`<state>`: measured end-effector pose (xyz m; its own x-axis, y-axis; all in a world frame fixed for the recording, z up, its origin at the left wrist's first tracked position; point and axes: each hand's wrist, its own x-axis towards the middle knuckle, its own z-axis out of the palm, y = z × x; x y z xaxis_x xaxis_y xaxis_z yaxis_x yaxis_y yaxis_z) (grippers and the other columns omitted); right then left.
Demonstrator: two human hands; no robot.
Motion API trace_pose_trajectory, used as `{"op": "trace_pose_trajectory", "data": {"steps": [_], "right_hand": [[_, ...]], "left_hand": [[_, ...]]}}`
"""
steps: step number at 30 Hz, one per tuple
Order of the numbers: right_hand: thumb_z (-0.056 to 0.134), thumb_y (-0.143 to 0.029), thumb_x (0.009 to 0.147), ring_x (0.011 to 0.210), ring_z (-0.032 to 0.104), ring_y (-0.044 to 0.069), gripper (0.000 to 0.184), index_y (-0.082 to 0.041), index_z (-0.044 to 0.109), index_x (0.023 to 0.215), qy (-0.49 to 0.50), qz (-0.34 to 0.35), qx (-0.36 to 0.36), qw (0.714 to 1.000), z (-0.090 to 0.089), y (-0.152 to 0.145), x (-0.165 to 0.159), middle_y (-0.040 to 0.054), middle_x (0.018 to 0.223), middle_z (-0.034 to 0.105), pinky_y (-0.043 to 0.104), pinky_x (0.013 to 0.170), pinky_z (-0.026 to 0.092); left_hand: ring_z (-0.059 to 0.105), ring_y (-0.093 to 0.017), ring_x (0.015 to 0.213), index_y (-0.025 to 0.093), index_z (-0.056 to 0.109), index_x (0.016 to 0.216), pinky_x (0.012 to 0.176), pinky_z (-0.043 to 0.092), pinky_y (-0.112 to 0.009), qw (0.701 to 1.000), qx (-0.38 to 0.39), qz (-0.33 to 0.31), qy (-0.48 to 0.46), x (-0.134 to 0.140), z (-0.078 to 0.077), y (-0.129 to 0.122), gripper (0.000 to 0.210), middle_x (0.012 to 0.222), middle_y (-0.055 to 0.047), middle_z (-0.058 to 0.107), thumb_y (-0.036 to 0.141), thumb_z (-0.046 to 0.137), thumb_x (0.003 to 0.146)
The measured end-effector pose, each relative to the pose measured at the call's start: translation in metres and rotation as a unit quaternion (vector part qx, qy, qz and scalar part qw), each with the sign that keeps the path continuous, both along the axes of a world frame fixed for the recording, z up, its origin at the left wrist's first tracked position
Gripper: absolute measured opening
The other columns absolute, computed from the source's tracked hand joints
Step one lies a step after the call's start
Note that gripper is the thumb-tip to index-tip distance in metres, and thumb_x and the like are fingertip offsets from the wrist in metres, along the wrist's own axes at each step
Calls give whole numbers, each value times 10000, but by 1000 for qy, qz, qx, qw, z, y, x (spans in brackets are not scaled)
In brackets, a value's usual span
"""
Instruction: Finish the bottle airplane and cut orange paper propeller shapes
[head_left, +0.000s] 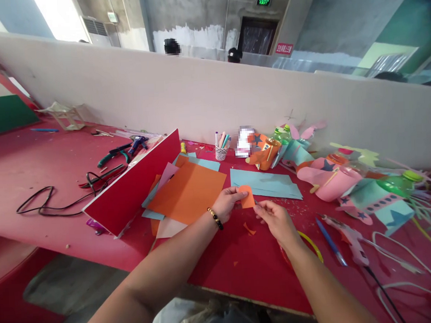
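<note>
Paper (247, 199), orange, is pinched in my left fingers (240, 196), while my right fingers (263, 211) curl at its corner, their hold unclear.

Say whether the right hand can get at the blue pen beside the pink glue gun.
Probably yes: the blue pen lies uncovered on the table, to the right of the right hand, though that hand is busy at the small orange paper.
</note>
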<state>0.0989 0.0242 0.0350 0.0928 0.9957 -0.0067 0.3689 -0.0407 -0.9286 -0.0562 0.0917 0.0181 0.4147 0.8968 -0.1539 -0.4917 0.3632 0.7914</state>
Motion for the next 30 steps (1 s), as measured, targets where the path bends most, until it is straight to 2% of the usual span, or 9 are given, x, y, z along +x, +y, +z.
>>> {"op": "trace_pose_trajectory", "data": {"steps": [4, 11, 15, 18, 22, 26, 30], "right_hand": [[663, -493, 713, 574, 565, 153, 323, -175, 615, 736, 67, -27, 9, 997, -5, 14, -9, 4, 608, 610, 251, 532, 433], [674, -487, 688, 494, 521, 121, 324, -176, 591, 649, 61, -18, -12, 998, -5, 14, 1, -11, 562, 578, 238, 484, 413], [663, -466, 671, 486, 514, 118, 298, -177, 593, 649, 35, -42, -21, 998, -11, 31, 25, -11, 554, 574, 241, 483, 419], [660, -458, 630, 465, 489, 119, 291, -178, 582, 609, -2, -88, -20, 996, -16, 60, 55, -14, 509, 551, 245, 466, 402], [650, -425, 613, 439, 460, 128, 251, -180, 592, 605, -75, -139, -26, 987, -21, 102, 88, -23, 462, 522, 253, 437, 367], [655, -329, 637, 517, 514, 144, 159, -171, 646, 635, -164, -146, -34, 975, -28, 132, 99, 6, 545, 607, 255, 485, 375], [650, -276, 692, 605, 566, 147, 124, -153, 666, 677, -253, -130, -62, 957, -38, 149, 99, 25, 652, 658, 265, 569, 412]], "left_hand": [[582, -111, 608, 130, 554, 687, 580, 450, -239, 1000, 11, -12, 9, 1, -2, -1, 366, 684, -13, 604, 360, 812, 565], [547, -95, 620, 136, 557, 671, 579, 441, -220, 999, 28, 5, 39, -2, -2, 1, 331, 670, -5, 571, 363, 786, 597], [509, -81, 579, 141, 593, 694, 561, 441, -219, 994, 40, 61, 77, -3, -2, 5, 312, 662, -4, 563, 390, 761, 610], [491, -71, 555, 146, 596, 692, 540, 432, -215, 990, 49, 100, 84, -4, -3, 9, 306, 681, -6, 572, 394, 751, 603], [488, -73, 536, 146, 582, 682, 525, 419, -213, 990, 52, 90, 93, -2, -5, 10, 297, 647, 3, 562, 389, 735, 608], [483, -75, 501, 148, 564, 683, 491, 387, -206, 990, 49, 75, 107, 0, -6, 8, 296, 583, 21, 531, 389, 724, 622], [481, -76, 490, 149, 557, 688, 489, 381, -205, 991, 44, 68, 110, 1, -9, 8, 295, 544, 34, 507, 384, 725, 628]]}}
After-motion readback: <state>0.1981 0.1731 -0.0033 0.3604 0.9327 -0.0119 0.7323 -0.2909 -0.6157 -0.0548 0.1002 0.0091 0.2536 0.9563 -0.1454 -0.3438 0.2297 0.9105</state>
